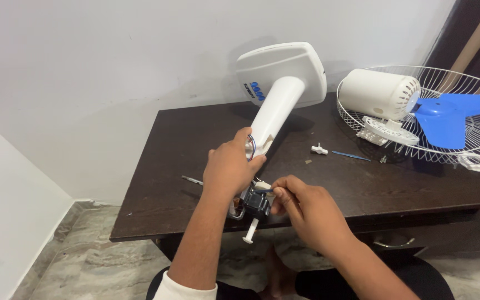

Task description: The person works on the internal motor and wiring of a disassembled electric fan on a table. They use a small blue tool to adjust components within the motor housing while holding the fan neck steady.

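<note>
My left hand [230, 166] grips the narrow end of a white fan stand [276, 103] that lies tilted on the dark wooden table [168, 194], its square base raised toward the wall. Below that hand hangs a small black motor-like part [255, 204] with a white knob shaft [249, 232] and thin wires. My right hand [301, 203] pinches a small white piece with a blue wire [263, 186] at the top of this black part.
At the right of the table lie a white fan motor housing [379, 91], a blue blade [451, 114] and a white wire grille [473, 150]. A small white clip [319, 149], a blue stick [351, 156] and a screwdriver [192, 179] lie loose. Marble floor below.
</note>
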